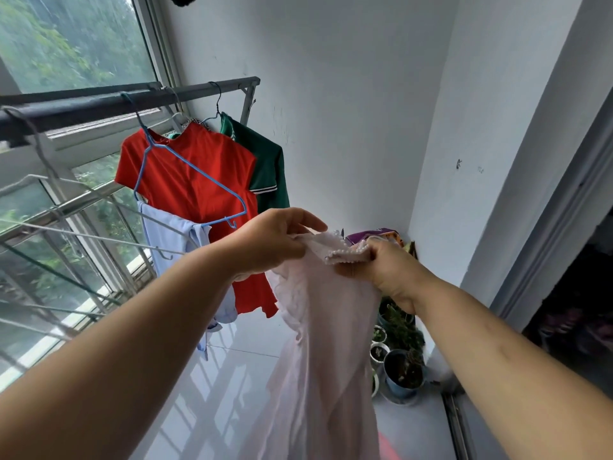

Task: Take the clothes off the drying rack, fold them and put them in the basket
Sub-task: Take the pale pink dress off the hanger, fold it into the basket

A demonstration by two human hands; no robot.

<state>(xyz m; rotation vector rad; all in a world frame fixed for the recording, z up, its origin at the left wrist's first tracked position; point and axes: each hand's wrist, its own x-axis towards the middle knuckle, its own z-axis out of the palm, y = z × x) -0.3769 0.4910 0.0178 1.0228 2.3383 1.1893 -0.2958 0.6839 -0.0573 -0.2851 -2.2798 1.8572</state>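
My left hand (275,240) and right hand (381,263) each pinch the pink garment's (318,343) beaded neckline; it hangs free.

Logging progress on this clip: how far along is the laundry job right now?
Done: the pink garment is off the drying rack. In hand: the left hand and right hand pinch its beaded top edge; it hangs unfolded. Left: the red garment, green garment and light blue garment hang at the rack, unfolded. No basket is in view, so nothing put away can be confirmed.
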